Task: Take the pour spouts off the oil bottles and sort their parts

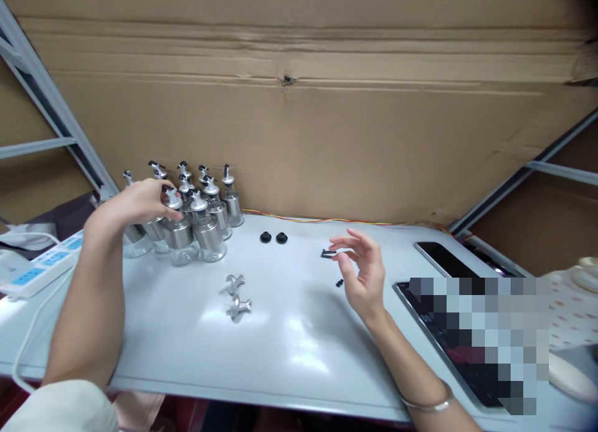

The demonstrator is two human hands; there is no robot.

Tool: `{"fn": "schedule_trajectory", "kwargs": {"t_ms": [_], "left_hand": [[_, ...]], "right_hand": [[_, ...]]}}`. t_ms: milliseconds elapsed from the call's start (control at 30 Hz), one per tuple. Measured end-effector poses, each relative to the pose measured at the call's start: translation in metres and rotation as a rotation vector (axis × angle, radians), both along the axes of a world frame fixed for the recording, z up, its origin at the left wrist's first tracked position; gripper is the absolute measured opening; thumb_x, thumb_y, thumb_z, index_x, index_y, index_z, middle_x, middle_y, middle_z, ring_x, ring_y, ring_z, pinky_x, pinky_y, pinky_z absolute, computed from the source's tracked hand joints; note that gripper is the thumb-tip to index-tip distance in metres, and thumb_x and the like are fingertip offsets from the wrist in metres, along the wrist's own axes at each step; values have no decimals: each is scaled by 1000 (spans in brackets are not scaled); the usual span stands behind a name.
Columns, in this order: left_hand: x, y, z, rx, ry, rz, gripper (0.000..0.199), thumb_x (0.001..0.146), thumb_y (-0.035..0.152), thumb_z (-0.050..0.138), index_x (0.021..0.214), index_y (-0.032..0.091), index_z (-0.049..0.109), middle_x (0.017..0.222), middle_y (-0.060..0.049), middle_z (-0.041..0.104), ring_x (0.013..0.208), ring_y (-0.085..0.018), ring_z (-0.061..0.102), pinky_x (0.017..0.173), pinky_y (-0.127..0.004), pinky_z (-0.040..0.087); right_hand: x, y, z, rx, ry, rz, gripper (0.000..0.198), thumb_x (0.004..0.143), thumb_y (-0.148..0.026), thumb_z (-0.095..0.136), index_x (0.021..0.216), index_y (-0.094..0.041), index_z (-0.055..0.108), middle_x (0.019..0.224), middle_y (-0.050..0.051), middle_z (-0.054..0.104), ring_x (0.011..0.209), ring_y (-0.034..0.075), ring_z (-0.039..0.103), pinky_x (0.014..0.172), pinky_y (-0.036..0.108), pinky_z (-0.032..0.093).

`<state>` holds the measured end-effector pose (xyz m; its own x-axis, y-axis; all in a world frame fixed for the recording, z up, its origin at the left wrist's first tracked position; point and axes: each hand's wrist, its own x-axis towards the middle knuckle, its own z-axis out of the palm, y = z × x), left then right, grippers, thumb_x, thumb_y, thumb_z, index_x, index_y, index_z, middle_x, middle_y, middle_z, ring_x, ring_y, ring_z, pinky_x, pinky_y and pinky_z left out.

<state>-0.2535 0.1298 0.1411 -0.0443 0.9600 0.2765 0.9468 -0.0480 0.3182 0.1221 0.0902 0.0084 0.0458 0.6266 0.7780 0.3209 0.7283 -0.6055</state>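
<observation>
At the left, my left hand [149, 201] has its thumb and fingers round the top of a glass oil bottle [179, 234] with a metal band and a silver pour spout. That bottle stands at the front of a group of similar bottles [211, 236]. My right hand [362, 270] hovers over the table, fingers apart and slightly curled, holding nothing. Beside its fingertips lie small black levers [328, 253] and tiny black pieces [339, 283]. Two silver spout caps [240, 307] lie on the table between my hands, and two black stoppers [266, 237] sit farther back.
A white power strip [47, 267] with a cable is at the left edge. To the right lie a dark phone [443, 258] and a tablet-like device [434, 332], partly blurred out. Cardboard [327, 139] walls the back, with thin wires [299, 219] along its foot.
</observation>
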Motion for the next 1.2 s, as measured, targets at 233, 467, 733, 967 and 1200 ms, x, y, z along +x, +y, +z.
{"fn": "schedule_trajectory", "kwargs": {"t_ms": [233, 467, 733, 967, 1200], "left_hand": [[-6, 16, -10, -42, 264, 9, 49, 69, 45, 71, 105, 14, 62, 73, 1, 61, 65, -15, 57, 56, -19, 40], [-5, 4, -1, -137, 338, 74, 59, 75, 56, 62, 115, 13, 54, 91, -6, 59, 82, -22, 58, 69, -26, 45], [42, -47, 1, 135, 420, -301, 41, 83, 35, 59, 119, 17, 51, 112, -8, 51, 106, -24, 49, 91, -33, 40], [94, -44, -28, -473, 323, -698, 31, 73, 10, 55, 100, 25, 60, 104, -3, 59, 89, -18, 57, 73, -25, 41], [114, 5, -69, -843, 401, -780, 22, 60, 6, 64, 76, 20, 69, 81, -1, 63, 77, -16, 58, 65, -21, 40]], "right_hand": [[0, -1, 2, -15, -42, 9, 36, 86, -19, 52, 120, -25, 44, 92, 5, 63, 79, 16, 63, 66, 32, 54], [-2, -2, 5, -41, -133, -25, 29, 85, -16, 52, 113, -23, 50, 88, 5, 64, 76, 15, 63, 63, 29, 54], [-2, 0, 7, -6, -342, 9, 15, 86, -13, 47, 88, -21, 59, 79, 4, 65, 70, 15, 61, 60, 28, 51], [3, 3, 7, -30, -452, 18, 17, 86, -13, 45, 85, -21, 60, 75, 3, 64, 67, 15, 59, 63, 28, 49], [16, 9, 9, -73, -417, -72, 15, 85, -14, 47, 84, -20, 61, 78, 4, 66, 68, 16, 60, 62, 28, 49]]}}
